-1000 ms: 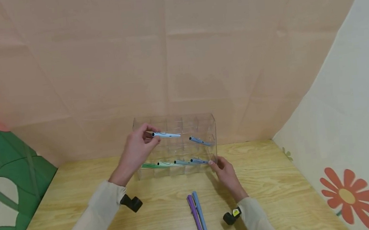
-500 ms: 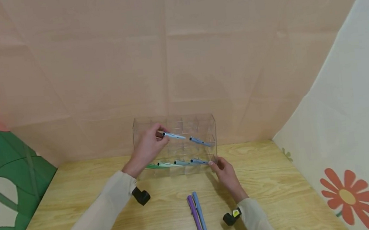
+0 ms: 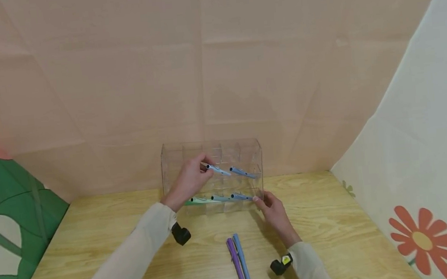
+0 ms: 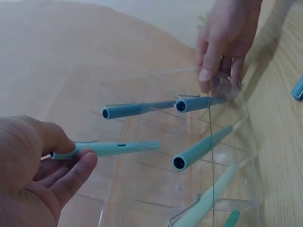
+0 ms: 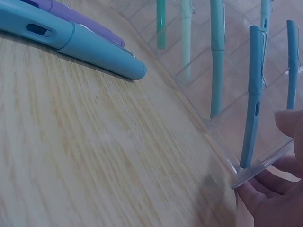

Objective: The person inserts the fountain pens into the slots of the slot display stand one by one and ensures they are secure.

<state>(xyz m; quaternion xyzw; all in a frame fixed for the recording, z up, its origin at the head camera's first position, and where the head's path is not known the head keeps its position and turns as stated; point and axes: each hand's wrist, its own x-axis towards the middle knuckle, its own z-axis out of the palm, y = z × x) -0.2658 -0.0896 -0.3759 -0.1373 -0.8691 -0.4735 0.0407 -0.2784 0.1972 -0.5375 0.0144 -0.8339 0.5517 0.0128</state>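
Observation:
My left hand (image 3: 188, 178) pinches a light blue pen (image 3: 219, 170) between thumb and fingers, near its capped end. The pen lies nearly level, its far end at the middle tier of a clear acrylic pen rack (image 3: 248, 148); whether it touches a divider I cannot tell. My right hand (image 3: 273, 213) grips the rack's lower right corner, the thumb at the front. A blue pen (image 4: 137, 109) rests in the same tier, to the right. Along the bottom tier lie a green pen (image 5: 161, 23), a pale green pen (image 4: 201, 205), a teal pen (image 4: 203, 147) and another blue pen (image 5: 253, 94).
On the wooden table (image 3: 316, 220) before the rack lie a purple pen (image 3: 237, 266) and a blue pen (image 3: 242, 261), side by side. A peach cloth backdrop (image 3: 200, 70) rises just behind the rack. A flower-printed panel (image 3: 409, 139) stands at the right.
My left hand has moved right and slightly down with the light blue pen, bringing it beside the blue pen in the middle tier. The right hand has stayed at the rack's corner.

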